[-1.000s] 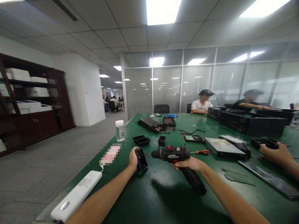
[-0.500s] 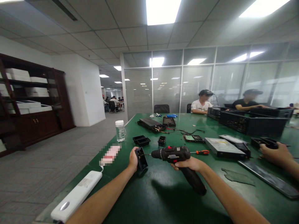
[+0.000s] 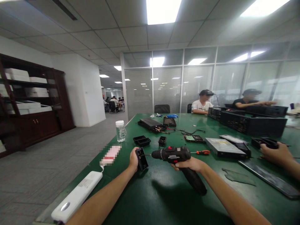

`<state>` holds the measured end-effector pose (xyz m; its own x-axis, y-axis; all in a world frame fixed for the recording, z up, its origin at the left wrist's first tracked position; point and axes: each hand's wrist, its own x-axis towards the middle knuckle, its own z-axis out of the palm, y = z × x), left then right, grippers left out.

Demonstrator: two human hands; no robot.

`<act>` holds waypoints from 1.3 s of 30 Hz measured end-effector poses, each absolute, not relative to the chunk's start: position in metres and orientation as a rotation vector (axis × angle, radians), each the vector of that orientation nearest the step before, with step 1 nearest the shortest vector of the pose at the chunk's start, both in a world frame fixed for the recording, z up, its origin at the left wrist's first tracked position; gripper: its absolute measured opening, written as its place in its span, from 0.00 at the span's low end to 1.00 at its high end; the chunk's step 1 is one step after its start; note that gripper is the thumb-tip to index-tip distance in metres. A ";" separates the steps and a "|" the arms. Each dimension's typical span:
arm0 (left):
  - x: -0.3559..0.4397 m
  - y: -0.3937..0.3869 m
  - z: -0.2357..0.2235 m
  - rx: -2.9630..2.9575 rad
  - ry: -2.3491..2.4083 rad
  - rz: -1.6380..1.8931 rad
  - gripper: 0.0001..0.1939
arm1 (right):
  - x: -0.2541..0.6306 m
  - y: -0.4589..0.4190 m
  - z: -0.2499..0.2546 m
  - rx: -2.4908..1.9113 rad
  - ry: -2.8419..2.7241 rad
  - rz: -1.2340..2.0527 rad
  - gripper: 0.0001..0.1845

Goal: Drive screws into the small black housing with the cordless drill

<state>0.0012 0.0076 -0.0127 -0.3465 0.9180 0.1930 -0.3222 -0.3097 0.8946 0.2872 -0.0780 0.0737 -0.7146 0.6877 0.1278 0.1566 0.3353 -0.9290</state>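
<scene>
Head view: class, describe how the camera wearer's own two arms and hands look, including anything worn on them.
The left hand and right hand wear no gloves; no rings show, though some fingers are hidden. The left forearm and right forearm taper toward the wrists, with no sleeve, watch or bracelet in view.

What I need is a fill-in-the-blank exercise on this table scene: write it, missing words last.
1. The right hand grips a cordless drill by its handle, its slim metal ____ pointing left.
2. The left hand holds an open plastic housing, coloured ____.
3. A screwdriver has a black and ____ handle.
4. A white-lidded bottle stands near the table's ____ edge.

Missing words: bit; black; orange; left.
</scene>
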 end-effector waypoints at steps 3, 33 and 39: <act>0.001 0.008 -0.013 0.925 0.990 1.789 0.14 | 0.287 -0.078 0.074 -0.728 -2.126 1.391 0.12; 0.001 0.004 -0.010 0.943 1.034 1.781 0.14 | 0.287 -0.079 0.076 -0.747 -2.146 1.349 0.13; 0.001 0.005 -0.009 0.928 1.057 1.768 0.15 | 0.287 -0.079 0.076 -0.770 -2.128 1.333 0.14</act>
<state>0.0006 0.0048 -0.0095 -0.3596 0.9185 0.1644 -0.2902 -0.2775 0.9158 0.2869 -0.0791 0.0759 -0.7098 0.6940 0.1207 0.1942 0.3575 -0.9135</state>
